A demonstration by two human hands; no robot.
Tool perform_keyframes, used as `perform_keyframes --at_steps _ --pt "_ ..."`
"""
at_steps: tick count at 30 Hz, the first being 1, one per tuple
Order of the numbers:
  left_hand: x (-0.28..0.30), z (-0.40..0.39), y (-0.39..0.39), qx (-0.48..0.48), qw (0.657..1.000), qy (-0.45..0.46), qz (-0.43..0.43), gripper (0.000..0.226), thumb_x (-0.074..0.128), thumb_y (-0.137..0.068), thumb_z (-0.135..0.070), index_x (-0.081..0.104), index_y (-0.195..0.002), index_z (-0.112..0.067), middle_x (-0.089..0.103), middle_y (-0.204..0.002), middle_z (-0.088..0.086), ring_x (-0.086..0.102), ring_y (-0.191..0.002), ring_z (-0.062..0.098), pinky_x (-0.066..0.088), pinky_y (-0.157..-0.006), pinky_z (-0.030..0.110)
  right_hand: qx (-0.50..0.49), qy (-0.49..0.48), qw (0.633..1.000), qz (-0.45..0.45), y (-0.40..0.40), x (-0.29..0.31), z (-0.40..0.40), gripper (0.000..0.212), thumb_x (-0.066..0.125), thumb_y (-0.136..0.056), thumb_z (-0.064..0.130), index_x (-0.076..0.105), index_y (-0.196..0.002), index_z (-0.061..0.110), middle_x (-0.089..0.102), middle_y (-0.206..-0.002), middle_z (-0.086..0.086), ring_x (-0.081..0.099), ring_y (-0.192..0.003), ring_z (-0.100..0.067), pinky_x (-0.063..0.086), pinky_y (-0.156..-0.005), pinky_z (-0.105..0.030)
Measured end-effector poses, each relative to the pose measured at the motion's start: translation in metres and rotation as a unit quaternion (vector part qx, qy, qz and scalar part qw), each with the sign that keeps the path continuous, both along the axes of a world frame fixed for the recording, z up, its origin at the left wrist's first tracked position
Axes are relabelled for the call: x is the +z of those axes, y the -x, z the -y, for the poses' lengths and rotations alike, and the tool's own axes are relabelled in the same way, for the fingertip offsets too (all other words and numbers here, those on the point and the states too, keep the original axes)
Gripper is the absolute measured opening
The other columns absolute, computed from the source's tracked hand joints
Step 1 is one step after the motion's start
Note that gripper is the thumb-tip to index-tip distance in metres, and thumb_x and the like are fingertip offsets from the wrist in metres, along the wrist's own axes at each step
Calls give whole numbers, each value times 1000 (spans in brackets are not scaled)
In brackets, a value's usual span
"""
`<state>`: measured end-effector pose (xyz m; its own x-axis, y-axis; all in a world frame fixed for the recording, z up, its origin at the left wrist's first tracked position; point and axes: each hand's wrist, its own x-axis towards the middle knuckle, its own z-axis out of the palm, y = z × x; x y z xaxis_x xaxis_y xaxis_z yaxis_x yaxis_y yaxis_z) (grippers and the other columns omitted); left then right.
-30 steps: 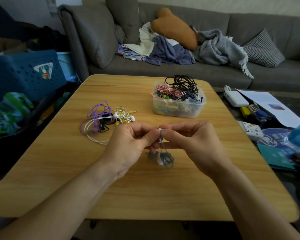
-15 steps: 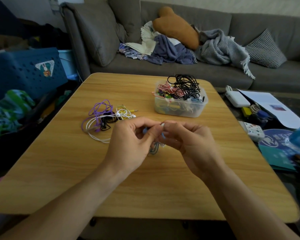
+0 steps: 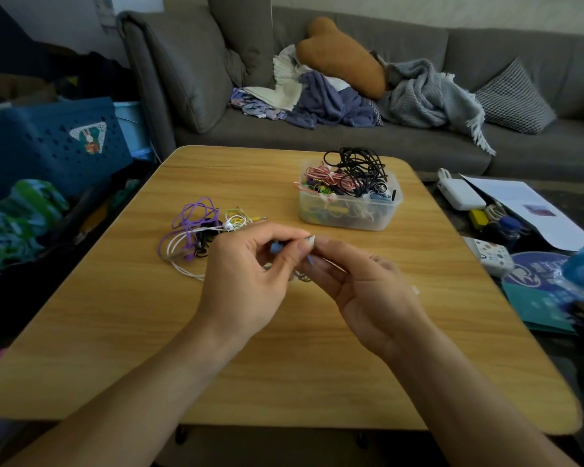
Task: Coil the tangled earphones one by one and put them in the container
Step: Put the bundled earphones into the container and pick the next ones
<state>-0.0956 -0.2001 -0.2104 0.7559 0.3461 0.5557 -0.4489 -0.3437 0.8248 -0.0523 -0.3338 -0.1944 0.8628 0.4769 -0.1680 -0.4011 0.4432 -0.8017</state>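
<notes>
Blue earphones (image 3: 276, 247) up over the middle of the table (image 3: 317, 365), pinched between both hands. Left hand (image 3: 246, 284) curls its fingertips round the blue bud; right hand (image 3: 361, 288) nips the white tip just beside it, its other fingers loosely bent and blurred. A dark loop of cord hangs beneath. Toward the left edge lies the tangled pile (image 3: 199, 230), purple, white, yellow and black. Near the far right corner stands the clear container (image 3: 348, 217), heaped with coiled cords.
</notes>
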Motion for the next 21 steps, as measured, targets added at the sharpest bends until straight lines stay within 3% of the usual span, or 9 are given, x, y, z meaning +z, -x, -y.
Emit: perform_keyframes --at_steps 2,7,11,17,19,21 --pt "1 0 0 -13 1000 16 -7 15 72 -84 -4 72 -84 -19 70 -69 -6 64 -54 6 51 -54 19 6 7 1000 11 -1 -1 1 21 70 -70 8 73 -83 -8 70 -90 -22 72 -79 -22 60 -79 -28" --pt "2 -3 0 -50 996 65 -23 11 68 -83 6 71 -85 -4 66 -61 -2 59 -49 7 48 -50 17 29 19 998 51 -2 -1 2 12 68 -71 9 78 -75 3 74 -85 -17 72 -78 -20 60 -80 -27" --pt "1 -3 1 -49 995 79 -33 14 69 -83 4 72 -82 -10 68 -62 7 60 -51 16 53 -50 28 43 29 997 65 -4 -1 5 14 67 -73 9 77 -77 1 74 -84 -17 72 -79 -20 59 -81 -27" --pt "2 -2 1 -58 995 68 -34 13 68 -82 7 71 -83 -5 67 -60 -7 59 -49 4 48 -51 14 -1 83 989 121 -1 -2 5 11 71 -78 10 76 -83 1 74 -88 -20 70 -81 -26 60 -83 -36" --pt "0 -2 0 -44 996 56 -48 14 70 -82 6 70 -81 -9 67 -61 -8 60 -52 3 48 -53 14 -72 173 958 215 -1 -2 6 3 73 -83 3 73 -85 5 75 -81 -10 71 -75 -23 61 -78 -35" --pt "-2 -2 -1 -23 998 31 -59 14 71 -84 -2 69 -81 -16 66 -62 -9 61 -53 3 49 -54 18 -120 267 902 317 -2 -3 5 8 75 -84 5 71 -84 13 72 -75 0 69 -68 -16 56 -65 -25"
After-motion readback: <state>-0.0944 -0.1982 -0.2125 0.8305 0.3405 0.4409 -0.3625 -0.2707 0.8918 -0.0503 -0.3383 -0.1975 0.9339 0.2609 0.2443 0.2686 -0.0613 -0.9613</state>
